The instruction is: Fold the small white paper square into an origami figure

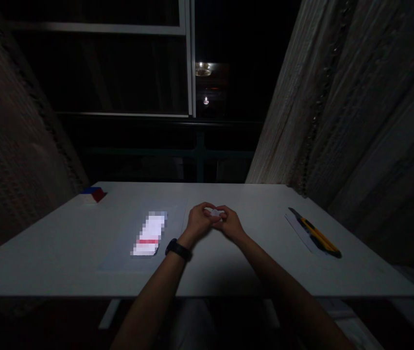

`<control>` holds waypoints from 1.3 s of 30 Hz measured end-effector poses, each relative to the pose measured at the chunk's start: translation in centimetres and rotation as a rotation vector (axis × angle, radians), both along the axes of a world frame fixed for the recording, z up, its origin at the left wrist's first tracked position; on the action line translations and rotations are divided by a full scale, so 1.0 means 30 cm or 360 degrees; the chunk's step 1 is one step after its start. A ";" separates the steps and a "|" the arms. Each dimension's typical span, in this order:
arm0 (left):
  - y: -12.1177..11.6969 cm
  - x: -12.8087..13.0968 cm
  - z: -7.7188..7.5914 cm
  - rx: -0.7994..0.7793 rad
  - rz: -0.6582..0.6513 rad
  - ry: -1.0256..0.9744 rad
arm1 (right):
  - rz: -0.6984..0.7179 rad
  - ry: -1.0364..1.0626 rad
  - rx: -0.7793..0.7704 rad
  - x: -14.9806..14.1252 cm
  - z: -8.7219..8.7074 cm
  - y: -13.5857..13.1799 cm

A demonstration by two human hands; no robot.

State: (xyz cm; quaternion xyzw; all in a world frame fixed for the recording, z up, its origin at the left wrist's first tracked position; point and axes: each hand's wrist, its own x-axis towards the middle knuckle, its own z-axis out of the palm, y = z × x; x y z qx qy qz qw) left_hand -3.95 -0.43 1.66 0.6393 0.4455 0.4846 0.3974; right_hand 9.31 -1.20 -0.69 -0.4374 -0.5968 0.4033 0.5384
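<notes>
Over the middle of a white table, my two hands meet around a small piece of white paper. My left hand, with a black watch on its wrist, pinches the paper from the left. From the other side my right hand grips it with closed fingers. The paper looks folded, but its exact shape is partly hidden by the fingers and the dim light. A lit phone with a blurred screen lies to the left of my left hand, on a pale sheet.
On the right lies a yellow and black utility knife, partly over a strip of white paper. A cube with blue, white and red faces stands at the far left corner. Curtains hang on both sides of a dark window.
</notes>
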 end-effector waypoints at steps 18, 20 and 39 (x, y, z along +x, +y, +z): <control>0.019 -0.004 -0.023 -0.0093 -0.0011 -0.0058 | 0.0039 -0.0006 -0.0034 0.016 -0.003 0.009; 0.018 -0.003 -0.021 -0.0096 -0.0016 -0.0059 | -0.0018 -0.0006 -0.0044 0.014 -0.005 0.010; 0.017 -0.005 0.004 -0.0311 -0.0102 -0.0565 | -0.0203 0.0364 -0.0147 0.032 0.052 -0.001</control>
